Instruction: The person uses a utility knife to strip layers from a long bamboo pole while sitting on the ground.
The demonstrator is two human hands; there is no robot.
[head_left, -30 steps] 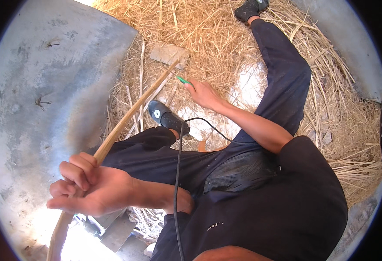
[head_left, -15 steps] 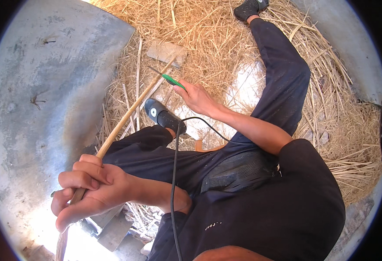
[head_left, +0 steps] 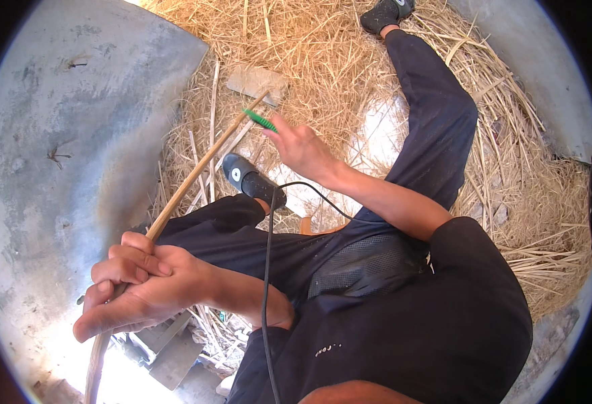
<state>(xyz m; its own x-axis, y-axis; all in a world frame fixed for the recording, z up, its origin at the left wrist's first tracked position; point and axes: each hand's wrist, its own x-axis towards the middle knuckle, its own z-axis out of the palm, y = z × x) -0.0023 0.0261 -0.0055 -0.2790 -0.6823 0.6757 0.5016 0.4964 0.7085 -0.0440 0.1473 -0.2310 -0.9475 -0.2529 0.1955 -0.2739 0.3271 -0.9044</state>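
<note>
A long, pale wooden stick runs slantwise from the lower left up toward the straw. My left hand is closed around its lower part, fingers wrapped over the wood. My right hand grips a green-handled knife close to the stick's far end. The knife's front end meets or overlaps the stick there; its blade cannot be made out at this moment. Beyond the stick's tip, a flat grey slab lies on the straw.
Straw and wood shavings cover the ground, with longer strips at the right. Grey walls curve around both sides. A black cable hangs across my front. My shoes rest on the straw; metal pieces lie at lower left.
The knife has drawn back slightly and its thin blade, visible before across the stick, no longer shows. My left hand and the stick's near end have shifted a little.
</note>
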